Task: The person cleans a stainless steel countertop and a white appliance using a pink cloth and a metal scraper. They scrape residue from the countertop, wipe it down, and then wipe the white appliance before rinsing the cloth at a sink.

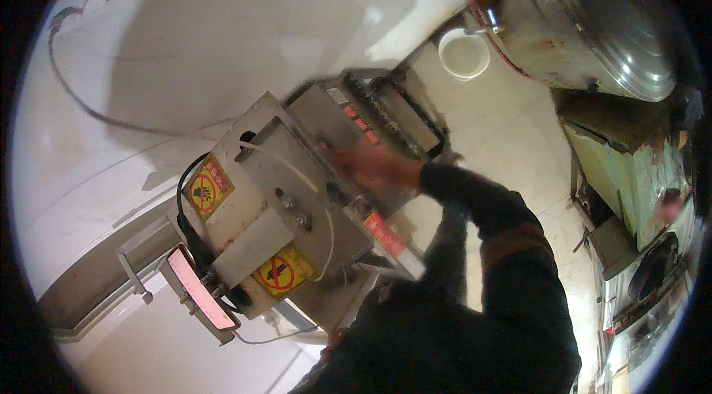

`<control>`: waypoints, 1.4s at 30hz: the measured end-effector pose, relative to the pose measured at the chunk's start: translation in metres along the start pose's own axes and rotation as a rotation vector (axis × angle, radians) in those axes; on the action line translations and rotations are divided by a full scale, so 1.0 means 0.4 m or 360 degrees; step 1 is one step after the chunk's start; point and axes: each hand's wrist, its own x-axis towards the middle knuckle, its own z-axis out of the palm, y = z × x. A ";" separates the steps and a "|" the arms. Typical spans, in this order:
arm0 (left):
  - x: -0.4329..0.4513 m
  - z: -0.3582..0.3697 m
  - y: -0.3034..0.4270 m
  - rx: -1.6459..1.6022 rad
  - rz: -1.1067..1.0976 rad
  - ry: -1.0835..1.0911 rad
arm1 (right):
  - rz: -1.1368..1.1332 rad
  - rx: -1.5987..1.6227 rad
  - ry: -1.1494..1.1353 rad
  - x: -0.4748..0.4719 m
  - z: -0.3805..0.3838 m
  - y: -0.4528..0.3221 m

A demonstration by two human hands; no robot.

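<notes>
My right hand (375, 166), blurred, reaches over the casing of a metal machine (317, 110); whether it grips or only touches the surface cannot be told. The machine's near side is a stained steel panel (250, 232) with bolts, cable holes and two yellow warning stickers, one of them (285, 273) low on the panel. A pale cord (300, 171) runs across this panel. Beside my dark sleeve, a red label (385, 234) is stuck on a metal bar. Only a small patch of skin (335, 336) shows at the edge of my clothing, perhaps my left hand, otherwise hidden.
A white bucket (464, 54) stands on the tiled floor (500, 107) near a large metal vessel (584, 32). Further right is a worn pale-green cabinet (623, 182). A cable (111, 120) trails along the left. A pink-faced panel (201, 288) juts out near the machine's lower end.
</notes>
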 end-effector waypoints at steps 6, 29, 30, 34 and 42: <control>-0.011 -0.019 0.181 0.0253 -0.0090 0.0078 | -0.0152 0.0018 0.0931 0.175 0.064 0.215; 0.102 0.157 -0.079 -0.0304 0.0132 0.0086 | 0.0519 0.0684 0.1420 0.038 -0.001 0.188; 0.106 0.175 -0.118 -0.0376 0.0147 0.0070 | 0.0666 0.0785 0.1405 -0.043 0.037 0.145; 0.228 0.271 -0.233 -0.0784 -0.0165 0.0093 | 0.1163 0.0902 0.1136 -0.302 0.143 -0.071; 0.530 0.286 -0.226 0.0722 0.0808 0.0022 | 0.1598 -0.0397 0.1115 -0.349 0.389 -0.347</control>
